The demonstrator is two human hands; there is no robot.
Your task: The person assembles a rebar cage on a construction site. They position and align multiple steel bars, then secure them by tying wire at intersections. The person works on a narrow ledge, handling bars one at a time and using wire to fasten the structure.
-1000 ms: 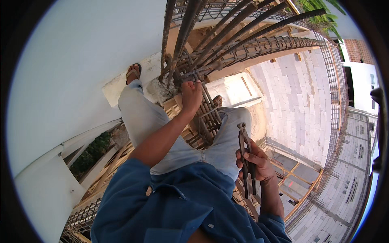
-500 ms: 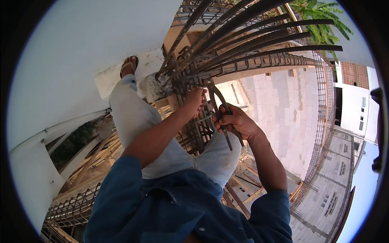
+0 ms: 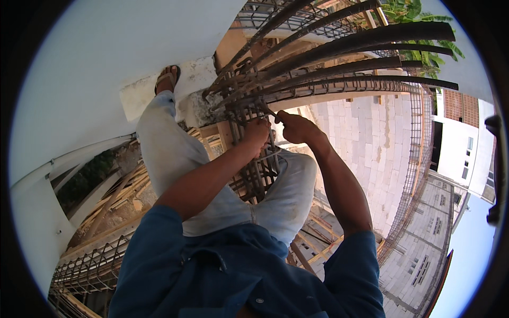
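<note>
My right hand (image 3: 297, 129) is closed round the handles of dark metal pincers (image 3: 271, 112). Their jaw end points up and left into the upright steel bars, and the handles are mostly hidden by the hand. Just left of it, my left hand (image 3: 257, 132) has its fingers curled in against the rebar cage (image 3: 267, 168); what they pinch is hidden. The cage is made of rusty bars with bent ties and runs down between my knees.
Long rebar ends (image 3: 366, 40) fan out above my hands toward the upper right. My sandalled foot (image 3: 167, 78) stands on a concrete ledge (image 3: 139, 100) by a white wall (image 3: 106, 79). Below are timber planks (image 3: 114, 212) and a pale block wall (image 3: 360, 143).
My right hand has moved up and a little left with the pincers, bringing it closer to the bars. The pincers' handles have swung from upright to slanted. My left hand stays nearly in place.
</note>
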